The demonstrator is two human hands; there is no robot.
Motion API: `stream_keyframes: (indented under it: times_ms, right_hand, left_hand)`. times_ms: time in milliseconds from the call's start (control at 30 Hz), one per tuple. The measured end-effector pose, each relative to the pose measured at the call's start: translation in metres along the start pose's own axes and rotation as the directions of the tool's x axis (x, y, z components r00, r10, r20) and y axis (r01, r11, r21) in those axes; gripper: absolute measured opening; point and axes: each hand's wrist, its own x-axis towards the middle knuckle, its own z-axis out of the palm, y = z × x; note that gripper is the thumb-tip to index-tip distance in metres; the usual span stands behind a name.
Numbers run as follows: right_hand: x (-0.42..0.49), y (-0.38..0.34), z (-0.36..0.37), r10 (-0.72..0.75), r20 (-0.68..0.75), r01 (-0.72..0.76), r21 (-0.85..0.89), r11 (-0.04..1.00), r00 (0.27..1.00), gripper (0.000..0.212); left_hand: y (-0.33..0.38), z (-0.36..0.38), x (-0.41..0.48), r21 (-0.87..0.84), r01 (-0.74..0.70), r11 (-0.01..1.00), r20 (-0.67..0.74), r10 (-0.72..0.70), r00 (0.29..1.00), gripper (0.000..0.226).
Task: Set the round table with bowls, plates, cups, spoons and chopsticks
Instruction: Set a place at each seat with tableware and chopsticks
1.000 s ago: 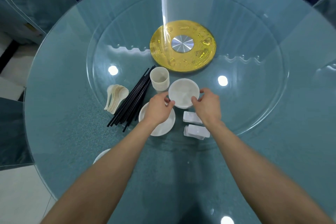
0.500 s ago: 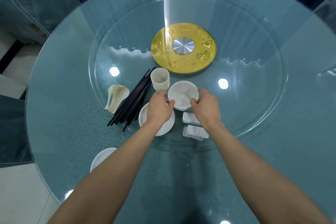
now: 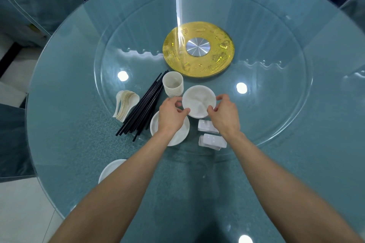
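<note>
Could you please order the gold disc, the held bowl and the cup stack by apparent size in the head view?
1. gold disc, clearly largest.
2. bowl.
3. cup stack, though it lies slightly farther away.

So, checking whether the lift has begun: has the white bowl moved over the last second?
No. The white bowl sits in the same spot beside the cup stack, left hand and right hand gripping its rim.
</note>
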Motion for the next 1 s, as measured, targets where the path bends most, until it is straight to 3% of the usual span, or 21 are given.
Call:
stream_keyframes:
  times_ms: [233, 433, 733, 867, 1000]
  right_hand:
    - [0.003, -0.005, -0.002, -0.009, -0.058, 0.015, 0.102, 0.995, 0.998, 0.029]
    - [-0.009, -0.006, -0.009, -0.068, -0.117, 0.083, 0.125, 0.989, 0.991, 0.046]
    - [-0.056, -0.04, 0.007, -0.176, -0.139, 0.194, 0.128, 0.973, 0.975, 0.027]
    - [-0.093, -0.068, 0.045, -0.247, -0.067, 0.254, 0.135, 0.958, 0.967, 0.024]
    - [-0.14, -0.089, 0.094, -0.313, 0.107, 0.3, 0.124, 0.946, 0.944, 0.022]
  left_hand:
    - [0.001, 0.004, 0.003, -0.075, 0.043, 0.996, -0.033, -0.045, 0.998, 0.037]
    - [0.004, -0.002, 0.0, -0.148, -0.008, 0.989, -0.022, 0.005, 1.0, 0.032]
    - [-0.034, -0.051, -0.03, -0.195, -0.076, 0.978, -0.129, 0.052, 0.99, 0.028]
    - [-0.084, -0.089, -0.056, -0.226, -0.035, 0.973, -0.205, -0.013, 0.979, 0.031]
    - [-0.148, -0.127, -0.1, -0.226, 0.066, 0.972, -0.251, -0.123, 0.96, 0.032]
